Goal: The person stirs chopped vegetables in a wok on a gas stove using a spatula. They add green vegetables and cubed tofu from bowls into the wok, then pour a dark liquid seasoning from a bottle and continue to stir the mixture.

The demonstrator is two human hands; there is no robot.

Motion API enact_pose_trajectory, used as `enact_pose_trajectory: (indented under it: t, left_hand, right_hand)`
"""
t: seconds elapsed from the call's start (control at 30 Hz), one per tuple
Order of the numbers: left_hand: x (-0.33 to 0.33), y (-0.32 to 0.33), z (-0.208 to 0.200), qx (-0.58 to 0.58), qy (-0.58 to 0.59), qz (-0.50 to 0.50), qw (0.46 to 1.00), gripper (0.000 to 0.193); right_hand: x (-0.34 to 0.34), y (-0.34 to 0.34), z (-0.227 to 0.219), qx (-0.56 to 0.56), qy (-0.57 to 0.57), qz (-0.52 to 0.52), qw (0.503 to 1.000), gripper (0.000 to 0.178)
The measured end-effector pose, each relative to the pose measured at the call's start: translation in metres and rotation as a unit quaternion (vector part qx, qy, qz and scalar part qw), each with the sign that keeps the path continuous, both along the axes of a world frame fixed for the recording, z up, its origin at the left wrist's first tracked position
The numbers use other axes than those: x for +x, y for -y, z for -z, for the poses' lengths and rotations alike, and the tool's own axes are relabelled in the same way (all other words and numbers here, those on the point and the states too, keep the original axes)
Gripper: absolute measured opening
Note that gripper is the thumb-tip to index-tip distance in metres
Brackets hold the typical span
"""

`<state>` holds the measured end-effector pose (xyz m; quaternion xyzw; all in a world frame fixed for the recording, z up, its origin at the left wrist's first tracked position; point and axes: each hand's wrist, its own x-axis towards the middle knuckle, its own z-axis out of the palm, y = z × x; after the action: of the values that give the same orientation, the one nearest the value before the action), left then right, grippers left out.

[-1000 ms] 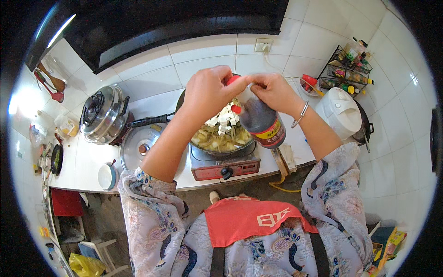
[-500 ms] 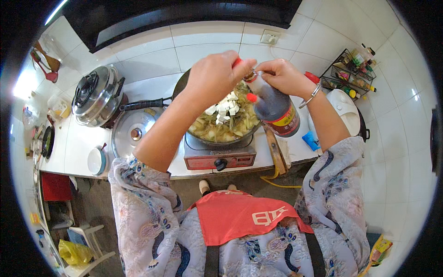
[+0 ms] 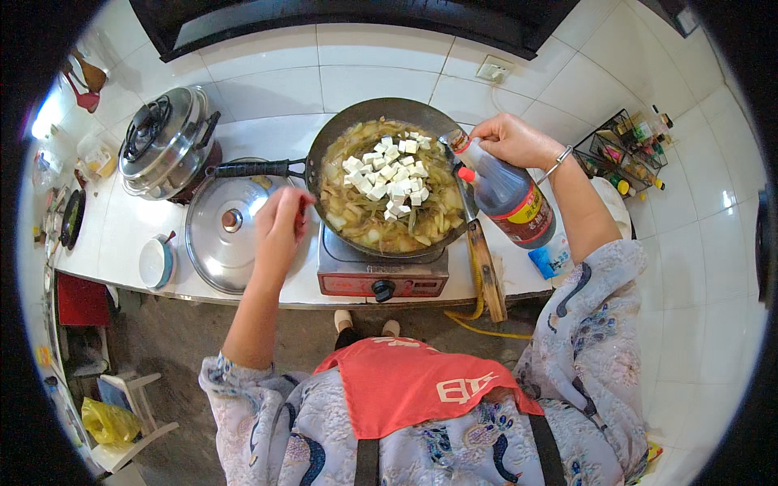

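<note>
My right hand (image 3: pixel 510 142) grips the neck of a large sauce bottle (image 3: pixel 519 198) with dark liquid and a red and yellow label. The bottle tilts, its neck toward the wok's right rim, and a red tip shows beside the neck. My left hand (image 3: pixel 284 215) is closed over the pot lid's right side, near the wok handle; a reddish spot shows at its fingertips, too blurred to name. The black wok (image 3: pixel 377 107) sits on a portable gas stove (image 3: pixel 381 275). White tofu cubes (image 3: pixel 389 174) lie heaped on sliced vegetables (image 3: pixel 348 206) in broth.
A glass lid (image 3: pixel 219 263) and a steel pot (image 3: pixel 170 146) stand left of the wok, with a small bowl (image 3: pixel 156 263) nearer. A wooden-handled cleaver (image 3: pixel 486 279) reaches over the counter's front edge. A spice rack (image 3: pixel 624 154) and a blue packet (image 3: pixel 551 257) are on the right.
My left hand has moved from the bottle's mouth down and left, past the wok. My right hand and the bottle have shifted slightly right. The wok and tofu now show fully.
</note>
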<state>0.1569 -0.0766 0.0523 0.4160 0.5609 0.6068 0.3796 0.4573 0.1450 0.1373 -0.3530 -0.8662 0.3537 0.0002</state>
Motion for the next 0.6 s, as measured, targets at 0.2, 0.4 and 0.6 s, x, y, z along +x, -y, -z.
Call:
enact_pose_trajectory:
  t: [0.2, 0.4, 0.6]
  left_hand:
    - [-0.025, 0.047, 0.048, -0.068, 0.066, -0.124, 0.988, 0.039]
    - [-0.045, 0.068, 0.067, -0.06, 0.118, -0.167, 0.977, 0.039]
    - [-0.049, 0.067, 0.065, -0.034, 0.152, -0.173, 0.973, 0.04]
  right_hand:
    - [-0.005, -0.018, 0.008, -0.007, 0.044, -0.029, 0.999, 0.021]
    - [-0.01, -0.03, 0.02, -0.014, 0.026, -0.028, 0.999, 0.015]
    - [-0.017, -0.036, 0.02, -0.027, 0.04, -0.014, 0.999, 0.019]
